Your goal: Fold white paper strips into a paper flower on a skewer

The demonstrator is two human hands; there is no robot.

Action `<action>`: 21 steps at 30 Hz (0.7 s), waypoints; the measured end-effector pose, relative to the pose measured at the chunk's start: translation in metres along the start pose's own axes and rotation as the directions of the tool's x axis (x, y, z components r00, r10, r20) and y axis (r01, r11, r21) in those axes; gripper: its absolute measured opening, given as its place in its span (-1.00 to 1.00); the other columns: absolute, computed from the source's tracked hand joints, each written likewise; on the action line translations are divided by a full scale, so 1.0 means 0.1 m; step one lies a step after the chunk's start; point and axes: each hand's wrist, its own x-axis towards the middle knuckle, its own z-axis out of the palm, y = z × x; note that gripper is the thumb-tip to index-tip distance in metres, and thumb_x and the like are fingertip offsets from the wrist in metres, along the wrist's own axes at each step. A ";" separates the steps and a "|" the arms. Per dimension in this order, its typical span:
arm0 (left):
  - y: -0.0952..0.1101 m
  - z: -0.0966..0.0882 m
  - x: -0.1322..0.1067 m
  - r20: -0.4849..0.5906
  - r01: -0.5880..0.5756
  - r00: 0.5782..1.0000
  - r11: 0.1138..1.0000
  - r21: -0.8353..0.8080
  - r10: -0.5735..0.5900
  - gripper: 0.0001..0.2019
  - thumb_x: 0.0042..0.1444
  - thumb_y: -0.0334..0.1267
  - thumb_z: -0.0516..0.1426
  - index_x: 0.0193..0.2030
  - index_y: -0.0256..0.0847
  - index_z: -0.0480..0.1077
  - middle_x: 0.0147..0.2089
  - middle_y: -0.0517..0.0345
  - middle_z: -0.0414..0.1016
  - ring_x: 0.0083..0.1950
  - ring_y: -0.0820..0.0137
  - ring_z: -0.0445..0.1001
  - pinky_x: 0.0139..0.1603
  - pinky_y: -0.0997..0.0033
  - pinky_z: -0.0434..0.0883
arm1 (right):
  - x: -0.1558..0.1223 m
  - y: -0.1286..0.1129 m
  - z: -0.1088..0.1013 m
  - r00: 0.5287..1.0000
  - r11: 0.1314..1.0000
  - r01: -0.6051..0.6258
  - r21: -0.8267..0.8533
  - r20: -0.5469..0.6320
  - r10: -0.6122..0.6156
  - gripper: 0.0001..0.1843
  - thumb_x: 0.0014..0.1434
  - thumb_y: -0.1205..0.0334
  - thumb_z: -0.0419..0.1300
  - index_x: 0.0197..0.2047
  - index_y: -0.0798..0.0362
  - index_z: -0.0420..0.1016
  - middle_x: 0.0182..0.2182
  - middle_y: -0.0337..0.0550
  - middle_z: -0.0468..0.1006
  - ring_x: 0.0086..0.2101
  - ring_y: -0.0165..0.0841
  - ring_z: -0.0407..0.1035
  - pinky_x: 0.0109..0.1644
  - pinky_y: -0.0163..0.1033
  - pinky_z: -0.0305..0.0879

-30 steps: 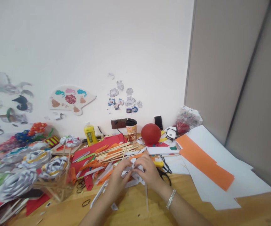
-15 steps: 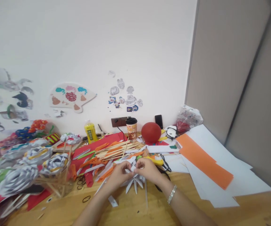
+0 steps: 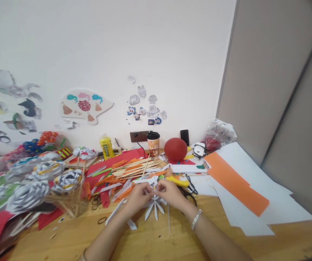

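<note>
Since this is close two-handed pinch work, both forearms want to be steady over the tabletop, prob. w/ elbows low, so only the small joints move. Next, mind the clutter: the heap of wooden sticks lies beyond, & the yellow-handled tool sits just beside the R hand, so better not to swing wide that way. L hand & R hand face each other, fingers curled, thumb to forefinger, both grasping the white folded-paper piece at its far end; exactly what's pinched btwn the tips is too small to tell. I'd have one hand anchor while the other adjusts, light pressure only, as thin paper prob. creases or tears if both pull at once. As for looks: the piece is front & centre, btwn the hands & low over the tabletop; can't tell if it touches. Overall it's a fan, like half a star, spreading toward the wearer, far part hidden by the fingers. Several slim petals, pointed at the ends w/ gaps btwn; each seems creased lengthwise, so prob. stiff along the spine. Smallest bit: a tiny orange-yellow fleck at the fingertips, ID unclear.
</note>
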 end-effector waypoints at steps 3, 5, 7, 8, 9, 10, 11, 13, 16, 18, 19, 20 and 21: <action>0.01 0.03 -0.02 -0.053 -0.031 0.998 0.998 0.063 0.035 -0.92 -0.12 -0.31 0.10 -0.56 -0.21 0.32 -0.49 0.22 0.37 -0.37 0.37 0.33 -0.30 0.42 0.23 | -0.01 -0.01 0.00 1.000 0.999 0.026 -0.032 0.006 -0.026 -0.90 -0.08 0.44 0.13 -0.52 0.07 0.30 -0.54 -0.34 0.33 -0.45 -0.45 0.25 -0.39 -0.39 0.14; 0.03 0.04 -0.03 -0.054 -0.039 0.998 0.996 0.080 0.043 -0.92 -0.10 -0.31 0.08 -0.55 -0.21 0.33 -0.48 0.20 0.38 -0.37 0.36 0.34 -0.31 0.42 0.24 | -0.01 0.00 0.00 0.999 0.999 0.032 -0.039 0.017 -0.031 -0.90 -0.09 0.44 0.14 -0.50 0.07 0.30 -0.53 -0.34 0.34 -0.46 -0.45 0.25 -0.39 -0.40 0.15; 0.04 0.04 -0.02 -0.035 -0.036 0.999 0.996 0.080 0.039 -0.93 -0.09 -0.30 0.08 -0.52 -0.22 0.34 -0.49 0.20 0.40 -0.39 0.37 0.36 -0.34 0.44 0.26 | 0.00 0.01 0.00 0.999 0.998 0.033 -0.046 0.024 -0.032 -0.90 -0.10 0.45 0.14 -0.48 0.08 0.31 -0.51 -0.34 0.34 -0.45 -0.46 0.26 -0.39 -0.41 0.17; 0.04 0.03 -0.02 -0.021 -0.031 0.999 0.997 0.077 0.033 -0.94 -0.10 -0.30 0.09 -0.50 -0.23 0.34 -0.49 0.20 0.41 -0.40 0.38 0.37 -0.36 0.45 0.27 | 0.00 0.01 0.00 0.999 0.998 0.033 -0.053 0.022 -0.031 -0.88 -0.11 0.46 0.14 -0.47 0.08 0.32 -0.50 -0.33 0.35 -0.45 -0.46 0.26 -0.38 -0.41 0.17; 0.04 0.03 -0.01 -0.006 -0.023 1.000 0.997 0.074 0.024 -0.93 -0.12 -0.29 0.10 -0.49 -0.24 0.35 -0.49 0.20 0.42 -0.42 0.39 0.37 -0.38 0.47 0.27 | 0.00 0.01 0.00 0.999 0.997 0.032 -0.063 0.018 -0.031 -0.87 -0.12 0.48 0.14 -0.46 0.08 0.33 -0.49 -0.33 0.35 -0.43 -0.46 0.27 -0.37 -0.41 0.17; 0.03 0.02 0.00 0.007 -0.013 1.000 0.997 0.070 0.013 -0.92 -0.14 -0.29 0.12 -0.47 -0.25 0.35 -0.49 0.20 0.43 -0.43 0.40 0.38 -0.41 0.48 0.28 | 0.00 0.00 0.00 0.999 0.997 0.033 -0.076 0.011 -0.032 -0.86 -0.13 0.49 0.14 -0.46 0.08 0.33 -0.48 -0.32 0.35 -0.42 -0.46 0.26 -0.36 -0.40 0.17; 0.02 0.02 0.01 0.018 -0.002 1.000 0.998 0.067 0.001 -0.90 -0.17 -0.29 0.13 -0.47 -0.26 0.36 -0.50 0.20 0.43 -0.45 0.40 0.39 -0.43 0.49 0.29 | 0.00 -0.01 0.01 0.999 0.995 0.034 -0.090 0.005 -0.033 -0.85 -0.13 0.50 0.14 -0.45 0.08 0.34 -0.47 -0.32 0.34 -0.42 -0.45 0.26 -0.35 -0.40 0.17; 0.01 0.02 0.02 0.029 0.014 0.999 0.998 0.069 -0.016 -0.90 -0.19 -0.29 0.14 -0.48 -0.28 0.37 -0.51 0.19 0.44 -0.47 0.41 0.39 -0.45 0.51 0.29 | -0.01 -0.03 0.02 0.999 0.992 0.042 -0.121 -0.003 -0.042 -0.85 -0.13 0.51 0.14 -0.46 0.08 0.35 -0.46 -0.30 0.33 -0.41 -0.45 0.25 -0.33 -0.39 0.16; 0.02 0.04 0.01 -0.008 0.025 1.000 0.994 0.104 -0.024 -0.93 -0.18 -0.32 0.11 -0.51 -0.28 0.37 -0.54 0.20 0.43 -0.48 0.41 0.38 -0.46 0.50 0.28 | -0.04 -0.07 0.03 0.998 0.984 0.063 -0.168 -0.005 -0.065 -0.85 -0.12 0.51 0.14 -0.49 0.08 0.36 -0.48 -0.30 0.30 -0.40 -0.43 0.23 -0.31 -0.37 0.14; 0.05 0.07 -0.01 -0.057 0.027 0.998 0.989 0.143 -0.019 -0.94 -0.18 -0.37 0.08 -0.53 -0.27 0.37 -0.54 0.19 0.42 -0.47 0.40 0.36 -0.43 0.48 0.26 | -0.04 -0.08 0.04 0.997 0.980 0.065 -0.190 -0.016 -0.069 -0.85 -0.11 0.51 0.14 -0.48 0.07 0.36 -0.47 -0.29 0.31 -0.37 -0.41 0.24 -0.29 -0.35 0.14; 0.07 0.08 -0.02 -0.082 0.027 0.997 0.986 0.162 -0.014 -0.94 -0.18 -0.40 0.06 -0.54 -0.26 0.36 -0.53 0.19 0.42 -0.45 0.39 0.36 -0.41 0.47 0.25 | -0.04 -0.08 0.04 0.998 0.980 0.059 -0.192 -0.019 -0.064 -0.84 -0.11 0.52 0.13 -0.45 0.07 0.37 -0.45 -0.28 0.33 -0.37 -0.41 0.26 -0.28 -0.35 0.15; 0.09 0.10 -0.03 -0.102 0.025 0.995 0.983 0.180 -0.006 -0.92 -0.19 -0.43 0.05 -0.55 -0.25 0.36 -0.51 0.19 0.42 -0.42 0.38 0.36 -0.38 0.46 0.25 | -0.04 -0.07 0.04 0.998 0.981 0.051 -0.188 -0.018 -0.055 -0.82 -0.11 0.53 0.13 -0.42 0.07 0.38 -0.44 -0.28 0.35 -0.37 -0.42 0.27 -0.28 -0.36 0.16; 0.10 0.10 -0.04 -0.117 0.022 0.993 0.980 0.196 0.002 -0.90 -0.20 -0.45 0.04 -0.56 -0.24 0.35 -0.49 0.18 0.42 -0.38 0.37 0.36 -0.35 0.45 0.24 | -0.04 -0.06 0.04 0.999 0.983 0.041 -0.180 -0.013 -0.044 -0.80 -0.11 0.54 0.12 -0.40 0.07 0.38 -0.43 -0.27 0.37 -0.37 -0.42 0.29 -0.28 -0.37 0.18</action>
